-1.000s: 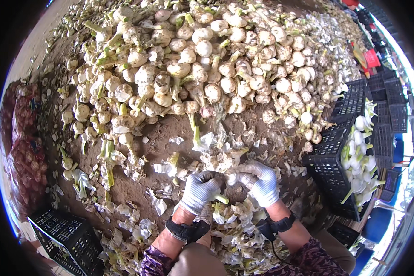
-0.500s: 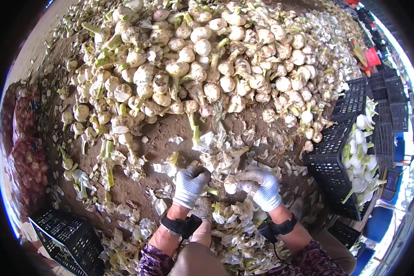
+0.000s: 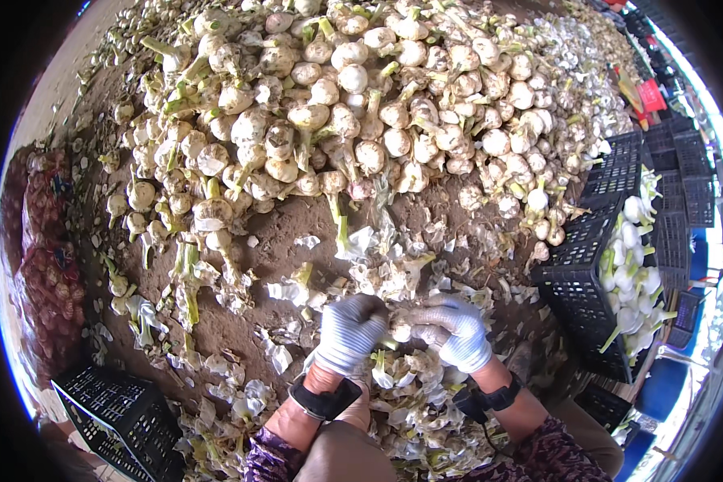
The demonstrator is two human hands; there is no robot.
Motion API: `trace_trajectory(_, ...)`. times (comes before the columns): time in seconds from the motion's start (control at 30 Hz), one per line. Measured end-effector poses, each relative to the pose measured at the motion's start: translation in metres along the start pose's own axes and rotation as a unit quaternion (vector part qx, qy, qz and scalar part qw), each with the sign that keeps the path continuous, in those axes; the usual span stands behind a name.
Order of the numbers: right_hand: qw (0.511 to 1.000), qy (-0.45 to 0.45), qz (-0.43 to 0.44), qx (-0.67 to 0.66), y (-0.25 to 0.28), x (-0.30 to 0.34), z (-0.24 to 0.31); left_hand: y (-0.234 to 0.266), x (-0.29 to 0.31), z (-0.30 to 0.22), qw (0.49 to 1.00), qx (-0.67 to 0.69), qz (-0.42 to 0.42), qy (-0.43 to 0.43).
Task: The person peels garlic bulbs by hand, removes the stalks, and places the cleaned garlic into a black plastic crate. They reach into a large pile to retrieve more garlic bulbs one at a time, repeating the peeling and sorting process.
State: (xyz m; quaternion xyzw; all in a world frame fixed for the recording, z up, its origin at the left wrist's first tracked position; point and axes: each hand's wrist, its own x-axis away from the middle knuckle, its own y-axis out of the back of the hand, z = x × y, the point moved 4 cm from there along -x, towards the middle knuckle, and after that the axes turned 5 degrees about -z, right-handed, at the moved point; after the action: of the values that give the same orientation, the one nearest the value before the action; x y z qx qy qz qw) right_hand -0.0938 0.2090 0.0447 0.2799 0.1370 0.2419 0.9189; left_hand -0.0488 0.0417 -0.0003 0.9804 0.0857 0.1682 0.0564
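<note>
Both my hands wear white gloves with dirty fingertips. My right hand [image 3: 460, 331] pinches a small whitish garlic bulb [image 3: 400, 327] over the scraps, its fingers pointing left. Closed against the left side of that bulb is my left hand [image 3: 349, 331], knuckles up; whatever its fingers grip is hidden. A bit of green stalk shows just below the bulb. Beyond the hands rises a large heap of soil-stained garlic bulbs [image 3: 369, 158], many with stalks. Torn papery skins [image 3: 390, 277] lie on the ground just past my fingers.
A black plastic crate [image 3: 570, 277] at right holds clean white bulbs with green stalks [image 3: 628, 257]. Another black crate [image 3: 120, 418] stands at lower left, below red mesh sacks [image 3: 50, 293]. More dark crates [image 3: 683, 173] are stacked at far right. Skins [image 3: 426, 402] cover the ground near my legs.
My left hand has moved right, closing the gap to the garlic bulb. My right hand stays nearly in place, still holding the bulb.
</note>
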Motion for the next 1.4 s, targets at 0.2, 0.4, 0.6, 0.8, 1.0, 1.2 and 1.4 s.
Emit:
trace_trajectory(0.2, 0.993, -0.079, -0.020, -0.085, 0.006, 0.005, -0.012, 0.010, 0.000, 0.025, 0.970, 0.166, -0.009, 0.179)
trace_trajectory(0.4, 0.995, -0.055, -0.062, -0.052, 0.000, -0.002, 0.006, -0.013, 0.009, -0.014, 0.979, -0.172, 0.008, -0.113)
trace_trajectory(0.6, 0.986, -0.097, -0.092, -0.101, -0.008, 0.005, 0.007, -0.015, 0.013, 0.013, 0.990, -0.131, -0.035, -0.040)
trace_trajectory(0.8, 0.961, -0.165, -0.104, -0.197, -0.007, 0.009, -0.004, -0.005, 0.011, 0.020, 0.982, 0.134, -0.039, 0.129)
trace_trajectory(1.0, 0.960, -0.171, -0.112, -0.190, -0.010, 0.015, -0.017, -0.006, 0.017, -0.004, 0.993, 0.068, 0.042, 0.091)
trace_trajectory(1.2, 0.920, -0.218, -0.092, -0.313, -0.012, 0.018, -0.019, -0.005, 0.011, 0.005, 0.983, 0.103, 0.089, 0.120)
trace_trajectory(1.4, 0.730, -0.293, -0.156, -0.597, -0.025, 0.030, -0.043, 0.011, 0.008, 0.038, 0.970, 0.183, -0.032, 0.159)
